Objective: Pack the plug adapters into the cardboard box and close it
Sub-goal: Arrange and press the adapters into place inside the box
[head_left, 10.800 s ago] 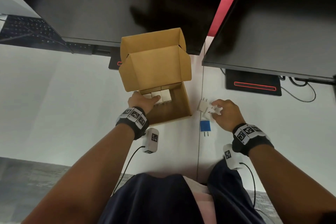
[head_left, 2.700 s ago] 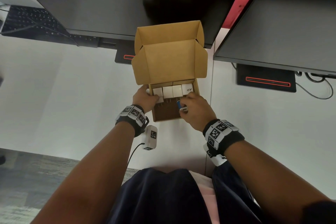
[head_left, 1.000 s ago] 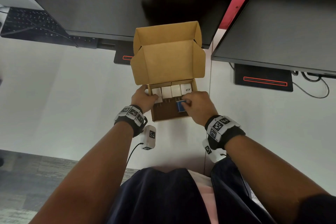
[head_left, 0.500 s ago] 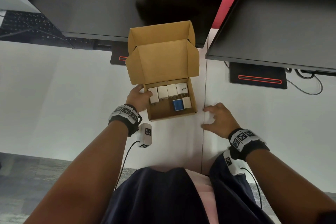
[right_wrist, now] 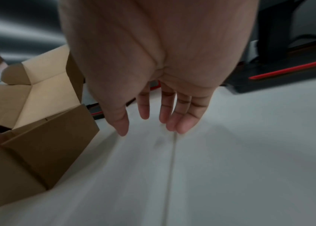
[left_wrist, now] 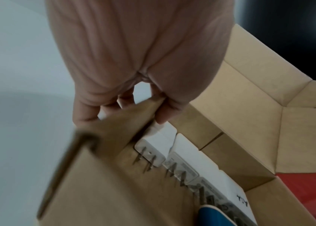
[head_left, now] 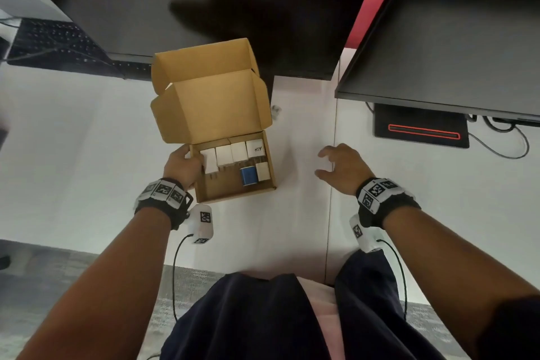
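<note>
The cardboard box [head_left: 222,188] stands open on the white desk with its lid [head_left: 213,105] tipped up at the back. A row of white plug adapters [head_left: 232,152] lines its far wall. In front of them lie a blue adapter [head_left: 248,175] and one more white adapter [head_left: 262,171]. My left hand [head_left: 182,165] grips the box's left wall [left_wrist: 114,160], fingers outside and thumb inside against the end white adapter [left_wrist: 159,140]. My right hand [head_left: 339,166] hovers open over the bare desk to the right of the box, its fingers [right_wrist: 165,113] straight and holding nothing.
Two dark monitors overhang the back of the desk. A black stand with a red strip [head_left: 420,130] and a cable [head_left: 502,149] sit at the back right. A keyboard [head_left: 52,44] is far left. A small white object [head_left: 276,109] lies right of the lid.
My right hand set the blue adapter down in the box, let go and drew out to the right over the desk. My left hand has stayed on the box's left wall.
</note>
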{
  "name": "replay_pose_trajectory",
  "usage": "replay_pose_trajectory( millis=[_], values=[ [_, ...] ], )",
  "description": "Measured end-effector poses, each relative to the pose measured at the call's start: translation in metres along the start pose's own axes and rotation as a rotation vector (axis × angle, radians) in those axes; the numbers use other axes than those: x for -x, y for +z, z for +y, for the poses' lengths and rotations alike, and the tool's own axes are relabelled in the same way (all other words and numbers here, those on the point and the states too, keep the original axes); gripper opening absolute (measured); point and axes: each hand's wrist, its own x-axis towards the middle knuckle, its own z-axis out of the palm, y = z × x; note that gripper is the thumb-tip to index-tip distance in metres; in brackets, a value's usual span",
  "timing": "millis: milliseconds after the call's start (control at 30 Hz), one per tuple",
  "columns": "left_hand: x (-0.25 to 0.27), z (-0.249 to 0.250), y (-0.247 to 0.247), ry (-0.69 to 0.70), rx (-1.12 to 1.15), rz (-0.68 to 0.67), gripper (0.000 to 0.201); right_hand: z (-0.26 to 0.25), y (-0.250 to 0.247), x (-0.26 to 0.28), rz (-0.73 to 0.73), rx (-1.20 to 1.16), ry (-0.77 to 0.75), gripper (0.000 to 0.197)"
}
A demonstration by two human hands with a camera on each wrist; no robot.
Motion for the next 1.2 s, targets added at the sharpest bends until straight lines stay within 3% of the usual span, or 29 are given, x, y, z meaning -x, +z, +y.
replay_pose_trajectory(
  millis=[167,267,433,633,900,1100,1200],
  values=[
    [-0.011,-0.017,-0.013,-0.017,-0.007,0.088,0.033,-0.034,0.003,-0.021,-0.058,0.090,-0.088,0.061],
    [-0.014,-0.023,-0.017,-0.019,-0.007,0.108,0.036,-0.053,0.005,-0.033,-0.009,0.123,-0.139,0.065],
    [-0.001,-0.013,-0.016,-0.007,-0.042,0.130,0.020,-0.093,-0.004,-0.064,0.067,0.305,-0.293,0.070],
    [0.012,0.001,-0.014,-0.014,-0.058,0.076,0.019,-0.111,-0.002,-0.089,-0.017,0.519,-0.349,0.055],
    [0.020,0.014,0.004,0.033,-0.194,0.073,0.029,-0.055,0.016,-0.041,0.124,0.184,-0.234,0.006],
    [0.026,0.024,0.026,0.087,-0.245,0.039,0.031,-0.057,0.007,0.009,0.306,-0.218,-0.255,0.029],
    [0.029,0.027,0.035,0.105,-0.259,0.021,0.037,-0.087,0.003,0.024,0.261,-0.252,-0.333,0.032]
  ],
)
